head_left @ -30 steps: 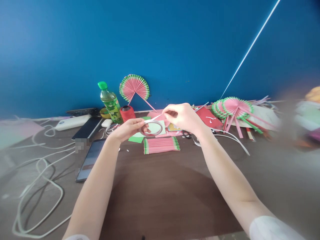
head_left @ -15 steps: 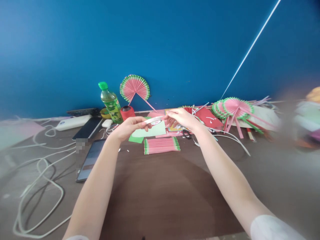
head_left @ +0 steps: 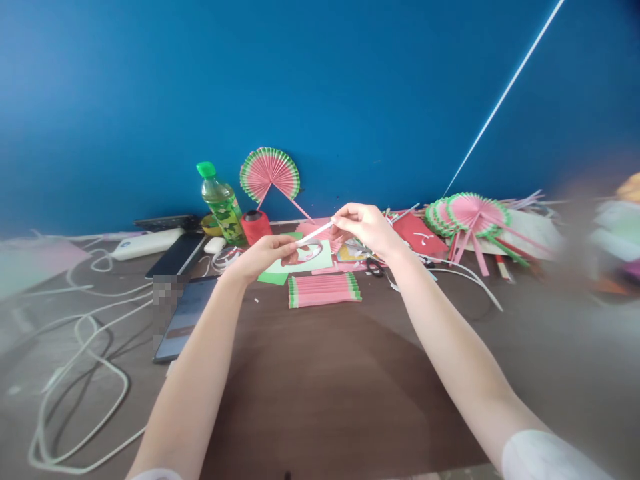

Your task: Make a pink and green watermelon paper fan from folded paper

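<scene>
While the left hand (head_left: 265, 257) clasps a tape roll (head_left: 321, 252), the right hand (head_left: 367, 227) pinches its strip (head_left: 316, 233).

Bright, even light; blurred edges.
I get the left hand (head_left: 265, 257), right hand (head_left: 367, 227) and tape (head_left: 314, 234) fairly sharp; a soft shadow darkens the table (head_left: 320, 400) toward its front edge, and its right edge dissolves into blur.

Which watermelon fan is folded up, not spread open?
The folded fan lying flat in the middle of the table. The wall fan and the piled fans at right are spread open.
</scene>
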The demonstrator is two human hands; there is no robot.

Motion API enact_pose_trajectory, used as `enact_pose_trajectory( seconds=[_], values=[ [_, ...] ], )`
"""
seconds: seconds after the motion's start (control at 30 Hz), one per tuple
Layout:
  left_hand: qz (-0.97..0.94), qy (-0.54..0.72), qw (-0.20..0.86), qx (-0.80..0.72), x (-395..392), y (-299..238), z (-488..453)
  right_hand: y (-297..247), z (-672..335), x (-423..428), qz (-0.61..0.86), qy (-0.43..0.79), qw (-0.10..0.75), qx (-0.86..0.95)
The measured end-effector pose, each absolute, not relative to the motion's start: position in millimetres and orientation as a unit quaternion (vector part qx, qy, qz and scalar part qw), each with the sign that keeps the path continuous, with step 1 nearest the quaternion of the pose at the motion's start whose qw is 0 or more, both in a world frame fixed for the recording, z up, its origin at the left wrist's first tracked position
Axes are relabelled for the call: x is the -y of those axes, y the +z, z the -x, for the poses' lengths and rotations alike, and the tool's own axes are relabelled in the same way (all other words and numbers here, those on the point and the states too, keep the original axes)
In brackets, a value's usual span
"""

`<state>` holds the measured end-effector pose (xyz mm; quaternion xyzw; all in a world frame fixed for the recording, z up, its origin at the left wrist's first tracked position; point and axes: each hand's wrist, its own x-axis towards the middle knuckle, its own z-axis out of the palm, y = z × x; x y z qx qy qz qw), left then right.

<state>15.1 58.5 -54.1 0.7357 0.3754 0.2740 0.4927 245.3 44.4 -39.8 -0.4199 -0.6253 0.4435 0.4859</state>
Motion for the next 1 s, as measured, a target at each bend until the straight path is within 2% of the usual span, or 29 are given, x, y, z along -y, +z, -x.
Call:
enact_pose_trajectory(
  seconds=[0.2, 0.43, 0.67, 1.0],
  values=[
    [-0.714, 0.282, 0.531, -0.359, -58.7, -55.1, -19.7, -35.3, -246.0, -41.0, 0.397, 0.439, 0.493, 0.638],
    [-0.734, 0.297, 0.469, -0.391, -55.4, -55.0, -26.2, -28.2, -244.5, -34.1, 0.379, 0.414, 0.489, 0.667],
    [-0.723, 0.328, 0.459, -0.399, -51.8, -53.0, -33.9, -26.2, -241.6, -30.3, 0.374, 0.408, 0.483, 0.679],
    [-0.678, 0.416, 0.463, -0.391, -58.4, -58.6, -36.7, -20.7, -231.9, -18.6, 0.341, 0.408, 0.416, 0.737]
  ],
)
